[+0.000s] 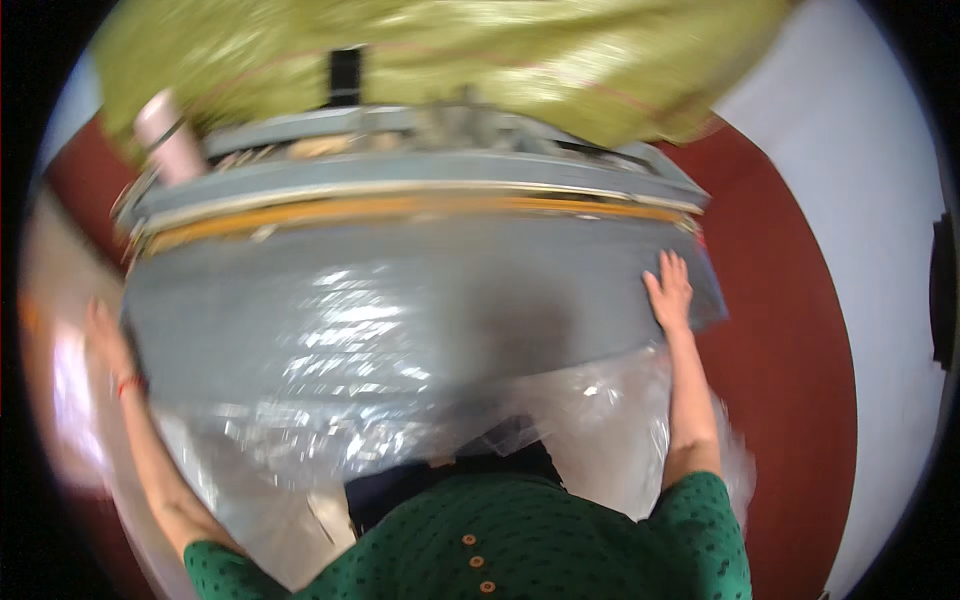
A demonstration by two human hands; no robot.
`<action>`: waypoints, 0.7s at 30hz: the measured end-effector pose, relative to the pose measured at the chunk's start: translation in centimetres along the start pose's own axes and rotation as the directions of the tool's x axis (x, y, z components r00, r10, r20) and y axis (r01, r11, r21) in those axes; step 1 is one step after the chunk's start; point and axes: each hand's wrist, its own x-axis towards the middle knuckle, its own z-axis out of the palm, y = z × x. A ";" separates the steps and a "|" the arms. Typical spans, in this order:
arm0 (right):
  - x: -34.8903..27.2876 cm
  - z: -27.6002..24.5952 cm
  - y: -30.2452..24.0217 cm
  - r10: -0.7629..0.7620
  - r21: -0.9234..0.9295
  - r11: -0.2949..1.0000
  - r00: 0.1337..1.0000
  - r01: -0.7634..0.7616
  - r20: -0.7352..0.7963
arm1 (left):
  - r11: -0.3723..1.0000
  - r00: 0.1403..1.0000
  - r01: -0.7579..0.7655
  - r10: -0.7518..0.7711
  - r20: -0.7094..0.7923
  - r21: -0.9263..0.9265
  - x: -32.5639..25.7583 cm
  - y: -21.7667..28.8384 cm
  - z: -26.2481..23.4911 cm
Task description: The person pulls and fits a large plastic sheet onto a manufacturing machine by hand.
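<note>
A wide grey sheet [420, 270] with a shiny top spans the space in front of me. Clear plastic film [600, 405] hangs from its near edge down over my lap. My right hand [672, 288] lies on the sheet near its right end, fingers stretched out. At the opposite end my left hand [108, 340] is just beside the left edge, its fingers extended and blurred; whether it touches the sheet I cannot tell. Neither hand has anything in its grasp.
Behind the sheet run an orange strip [400, 207] and a grey rail [450, 168]. A pink bottle [170, 137] stands at the far left. Glossy yellow-green covering [500, 45] fills the back. Dark red floor [785, 330] and a pale wall [880, 230] lie to the right.
</note>
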 end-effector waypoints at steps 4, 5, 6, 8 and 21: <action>0.7 -0.8 -3.2 0.016 0.206 0.977 0.984 -0.053 0.178 | 0.985 0.978 0.009 -0.044 0.203 0.171 -8.5 6.3 -9.5; 1.8 -0.2 -1.1 0.003 0.194 0.981 0.994 -0.025 0.113 | 0.991 0.965 0.128 -0.117 0.234 -0.033 -11.1 7.7 -11.0; 2.6 -0.2 -1.9 -0.069 0.079 0.995 0.997 0.067 0.025 | 0.997 0.973 0.070 -0.070 0.221 0.007 -15.1 5.8 -13.1; 5.4 2.8 3.4 -0.259 0.135 0.942 0.922 0.307 -0.288 | 0.957 0.939 0.234 -0.268 0.218 0.169 -22.5 3.9 -16.5; 6.4 -0.1 -17.7 -0.499 0.335 0.722 0.791 0.605 -0.354 | 0.098 0.503 0.774 -0.696 -0.513 0.625 -52.2 1.0 -44.2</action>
